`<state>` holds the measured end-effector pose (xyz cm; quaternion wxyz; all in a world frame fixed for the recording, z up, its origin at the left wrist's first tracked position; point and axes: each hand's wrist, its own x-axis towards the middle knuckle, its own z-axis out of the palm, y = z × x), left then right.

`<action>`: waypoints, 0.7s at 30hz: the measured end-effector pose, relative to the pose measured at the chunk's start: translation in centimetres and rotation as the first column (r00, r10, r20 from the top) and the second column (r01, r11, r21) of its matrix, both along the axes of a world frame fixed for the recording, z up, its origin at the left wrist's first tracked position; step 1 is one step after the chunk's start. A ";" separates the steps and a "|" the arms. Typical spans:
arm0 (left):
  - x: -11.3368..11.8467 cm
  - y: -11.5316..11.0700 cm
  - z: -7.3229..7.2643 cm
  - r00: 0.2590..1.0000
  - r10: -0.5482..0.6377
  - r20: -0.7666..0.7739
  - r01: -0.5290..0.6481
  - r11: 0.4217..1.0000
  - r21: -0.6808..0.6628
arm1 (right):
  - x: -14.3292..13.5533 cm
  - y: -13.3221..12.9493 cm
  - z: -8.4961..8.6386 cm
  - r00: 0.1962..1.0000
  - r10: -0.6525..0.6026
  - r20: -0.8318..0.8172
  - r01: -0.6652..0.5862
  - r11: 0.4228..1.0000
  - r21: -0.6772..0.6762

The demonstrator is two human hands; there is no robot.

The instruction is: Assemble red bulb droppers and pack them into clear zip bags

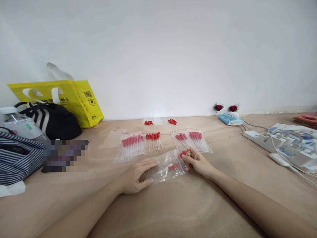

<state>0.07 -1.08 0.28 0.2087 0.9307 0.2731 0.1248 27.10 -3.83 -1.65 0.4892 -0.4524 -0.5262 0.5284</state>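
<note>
A clear zip bag point(163, 173) lies on the table between my hands, with a few red rubber bulbs point(173, 167) inside. My left hand point(136, 175) rests on the bag's left end, fingers stretched out and thumb apart. At the right end, my right hand point(196, 162) pinches a red dropper bulb point(182, 154) by the bag's edge. Behind the bag, droppers with red bulbs point(153, 137) lie side by side on the table. Filled bags of droppers flank them, one bag point(130, 147) on the left and another bag point(193, 140) on the right.
Small bags with red bulbs point(148, 122) lie near the wall. At left stand a yellow bag point(91, 105), a black bag point(61, 120), a plastic bottle point(22, 125) and a striped bag point(19, 158). Power strips point(274, 140) with cables and a blue tissue pack point(230, 119) are at right.
</note>
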 end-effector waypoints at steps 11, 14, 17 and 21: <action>0.1 0.0 0.0 1.000 -0.009 0.015 0.010 1.000 -0.010 | -0.5 1.0 0.2 0.901 0.240 0.362 -0.271 0.962 0.038; 0.1 0.0 0.1 1.000 -0.003 0.000 0.003 1.000 -0.006 | 0.0 1.2 0.5 0.859 0.237 0.454 -0.338 0.928 0.156; 0.3 -0.1 0.3 1.000 -0.023 -0.020 0.023 1.000 -0.016 | 1.2 2.0 0.7 0.838 0.255 0.483 -0.313 0.949 0.043; 0.4 -0.2 0.8 0.998 -0.050 -0.032 0.049 0.999 -0.023 | 1.5 4.8 1.4 0.852 0.026 0.523 -0.064 0.996 0.055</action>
